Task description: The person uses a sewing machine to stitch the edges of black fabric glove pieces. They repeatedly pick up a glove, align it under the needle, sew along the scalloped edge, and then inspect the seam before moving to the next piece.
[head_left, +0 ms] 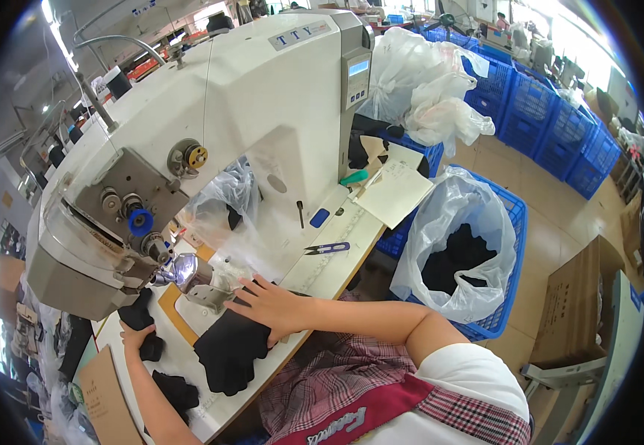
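Head view, single frame. Large cream industrial sewing machine [248, 111] fills the upper left, its head hanging over a white worktable [337, 259]. Right hand [270, 304] lies flat, fingers spread wide, pressing a black fabric piece [229, 352] to the table just beside the metal presser assembly [188, 278]; nothing is clasped in it. Left hand [138, 337] sits at the table's near-left edge with its fingers on a second bit of black fabric [144, 326] under the machine head; whether it pinches or only rests, cannot tell. Another black piece [177, 393] lies lower down by the left forearm. Judged from the layout: the piece is positioned at the needle end, so feeding or aligning looks to be in hand; no seam can be made out on the dark cloth, and how many pieces are finished cannot be told. A blue crate lined with a clear plastic bag [455, 245] on the right holds more black pieces, stock or output unclear. Packaging and labels: a blue-lettered nameplate on the machine's top, small and rectangular; a grey control panel [357, 78] with a pale blue screen on its right end; a sheet of pale paper [395, 193] at the far table end; blue-handled thread snips [328, 248] mid-table; brown cardboard [110, 400] with small dark print at lower left; stacked blue crates [552, 126] and stuffed clear bags [426, 81] behind; a brown carton [582, 297] at right.
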Demonstrator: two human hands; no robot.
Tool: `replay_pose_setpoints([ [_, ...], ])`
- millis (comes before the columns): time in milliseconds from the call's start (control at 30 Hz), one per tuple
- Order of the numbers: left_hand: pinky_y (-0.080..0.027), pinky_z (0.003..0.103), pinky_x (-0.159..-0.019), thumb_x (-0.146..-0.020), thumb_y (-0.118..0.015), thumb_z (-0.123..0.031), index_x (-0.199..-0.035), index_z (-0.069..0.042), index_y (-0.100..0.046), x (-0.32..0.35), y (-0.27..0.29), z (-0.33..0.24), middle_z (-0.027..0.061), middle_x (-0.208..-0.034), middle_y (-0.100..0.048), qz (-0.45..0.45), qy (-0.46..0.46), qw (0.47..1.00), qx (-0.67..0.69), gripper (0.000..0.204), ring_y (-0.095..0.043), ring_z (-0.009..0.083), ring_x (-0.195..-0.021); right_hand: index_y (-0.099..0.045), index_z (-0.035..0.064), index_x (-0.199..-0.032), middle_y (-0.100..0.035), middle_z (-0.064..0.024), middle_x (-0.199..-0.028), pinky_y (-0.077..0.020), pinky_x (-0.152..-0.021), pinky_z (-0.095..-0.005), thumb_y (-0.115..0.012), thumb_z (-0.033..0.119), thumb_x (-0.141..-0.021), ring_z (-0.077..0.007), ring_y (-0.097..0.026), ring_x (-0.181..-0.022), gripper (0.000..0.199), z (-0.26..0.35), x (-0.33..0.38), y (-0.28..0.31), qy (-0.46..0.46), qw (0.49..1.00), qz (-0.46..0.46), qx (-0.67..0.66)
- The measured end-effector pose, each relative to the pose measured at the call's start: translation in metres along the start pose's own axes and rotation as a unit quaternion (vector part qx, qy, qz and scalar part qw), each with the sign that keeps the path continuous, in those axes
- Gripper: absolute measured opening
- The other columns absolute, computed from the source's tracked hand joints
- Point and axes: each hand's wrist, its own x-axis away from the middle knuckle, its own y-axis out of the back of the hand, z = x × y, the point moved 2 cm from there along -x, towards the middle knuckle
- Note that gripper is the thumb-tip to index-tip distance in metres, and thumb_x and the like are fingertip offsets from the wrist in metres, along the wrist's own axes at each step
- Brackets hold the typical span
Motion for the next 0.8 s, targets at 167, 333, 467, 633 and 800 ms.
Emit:
replay_pose_setpoints([
  [167, -0.034, 0.052, -0.112, -0.052, -0.089, -0.057, -0.156, -0.008, -0.006, -0.003, 0.011, 0.01, 0.0367, -0.148, -0.029, 0.062, -0.078, 0.992, 0.082, 0.142, -0.038, 0.0512, -0.134, -0.032, 0.0039, -0.149, -0.04, -0.0209, -0.143, -0.0223, -0.115, -0.0555, -0.089, 0.043, -0.052, -0.0423, -0.03, -0.139, 0.119, 0.0, -0.008, 0.003, -0.004, 0.999, 0.046, -0.013],
  [333, -0.033, 0.048, -0.112, -0.061, -0.085, -0.057, -0.156, -0.007, -0.01, 0.02, 0.013, 0.018, 0.034, -0.148, -0.033, -0.112, 0.0, 0.994, -0.02, 0.131, -0.038, 0.0465, -0.136, -0.027, 0.0041, -0.151, -0.034, -0.0226, -0.148, -0.0194, -0.117, -0.0564, -0.088, 0.049, -0.053, -0.0433, -0.026, -0.142, 0.124, 0.007, -0.007, 0.011, 0.007, 0.999, 0.029, -0.036],
  [467, -0.031, 0.046, -0.114, -0.074, -0.08, -0.048, -0.153, -0.002, -0.021, 0.138, 0.042, -0.03, 0.0307, -0.148, -0.036, -0.065, -0.142, 0.984, -0.087, 0.11, -0.038, 0.0418, -0.138, -0.021, 0.0046, -0.153, -0.026, -0.0242, -0.154, -0.0167, -0.118, -0.0574, -0.085, 0.053, -0.058, -0.0444, -0.022, -0.144, 0.124, -0.002, 0.021, 0.023, 0.0, 0.998, 0.001, -0.069],
  [633, -0.036, 0.041, -0.11, -0.083, -0.075, -0.035, -0.151, -0.002, -0.031, 0.229, 0.054, 0.104, 0.0241, -0.146, -0.044, 0.084, -0.064, 0.994, -0.006, 0.087, -0.045, 0.0344, -0.134, -0.022, 0.0042, -0.153, -0.024, -0.025, -0.155, -0.0185, -0.117, -0.0578, -0.081, 0.053, -0.066, -0.045, -0.023, -0.144, 0.115, 0.016, 0.02, 0.026, 0.038, 0.996, -0.007, -0.085],
  [800, -0.038, 0.039, -0.109, -0.083, -0.076, -0.026, -0.15, 0.002, -0.031, 0.229, 0.049, 0.127, 0.0245, -0.144, -0.045, 0.159, -0.114, 0.958, 0.212, 0.085, -0.045, 0.0343, -0.132, -0.033, 0.0014, -0.147, -0.034, -0.0248, -0.148, -0.0241, -0.116, -0.0554, -0.08, 0.05, -0.068, -0.0443, -0.031, -0.139, 0.104, 0.028, 0.02, 0.028, 0.06, 0.984, -0.141, -0.086],
])
